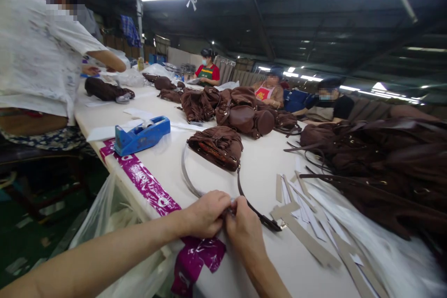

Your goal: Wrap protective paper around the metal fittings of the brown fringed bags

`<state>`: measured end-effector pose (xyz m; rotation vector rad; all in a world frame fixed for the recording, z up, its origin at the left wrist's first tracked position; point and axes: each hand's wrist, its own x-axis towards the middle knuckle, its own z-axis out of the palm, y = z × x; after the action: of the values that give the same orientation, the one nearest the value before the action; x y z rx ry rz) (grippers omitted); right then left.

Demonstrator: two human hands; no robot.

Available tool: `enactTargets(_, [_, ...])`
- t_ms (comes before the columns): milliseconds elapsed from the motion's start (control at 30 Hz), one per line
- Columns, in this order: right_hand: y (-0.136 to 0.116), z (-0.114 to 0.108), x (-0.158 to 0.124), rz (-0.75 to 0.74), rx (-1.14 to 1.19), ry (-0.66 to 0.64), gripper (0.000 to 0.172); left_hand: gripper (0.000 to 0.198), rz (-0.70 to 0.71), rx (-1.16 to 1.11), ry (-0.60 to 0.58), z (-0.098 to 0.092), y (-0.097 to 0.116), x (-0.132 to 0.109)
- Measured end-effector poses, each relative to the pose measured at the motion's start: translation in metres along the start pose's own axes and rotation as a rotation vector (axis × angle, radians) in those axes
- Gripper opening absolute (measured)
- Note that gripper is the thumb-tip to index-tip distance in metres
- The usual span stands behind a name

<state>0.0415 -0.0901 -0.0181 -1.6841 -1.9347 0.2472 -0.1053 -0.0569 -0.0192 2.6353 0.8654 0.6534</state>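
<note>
My left hand (206, 214) and my right hand (244, 230) meet at the near edge of the white table (265, 167), both closed in a pinch on a dark bag strap (258, 214). The strap loops back from my fingers to a brown fringed bag (217, 146) lying just beyond. Its buckle end points right, toward several grey card strips (307, 237).
A blue tape dispenser (141, 136) sits at the left edge beside magenta tape (146, 181). More brown bags (240, 111) fill the middle, with a big pile (384, 167) at right. A person in white (38, 56) stands at left; three others sit at the far side.
</note>
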Motion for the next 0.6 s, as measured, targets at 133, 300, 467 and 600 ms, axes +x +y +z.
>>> enactTargets(133, [0.015,-0.036,0.009,-0.076,0.250,-0.265,0.014,0.016,-0.008,-0.048,-0.007,-0.001,-0.006,0.003])
enactTargets(300, [0.037,-0.060,0.016,-0.536,-0.117,-0.383,0.033,0.012,-0.022,-0.053,0.007,0.003,-0.006,0.003])
enactTargets(467, [0.040,-0.046,0.016,-0.690,-0.234,-0.326,0.016,0.011,-0.017,-0.027,-0.005,-0.001,-0.010,0.002])
enactTargets(600, [0.034,-0.040,-0.002,-0.609,-0.307,-0.267,0.016,0.020,-0.076,0.065,-0.072,-0.025,-0.019,0.006])
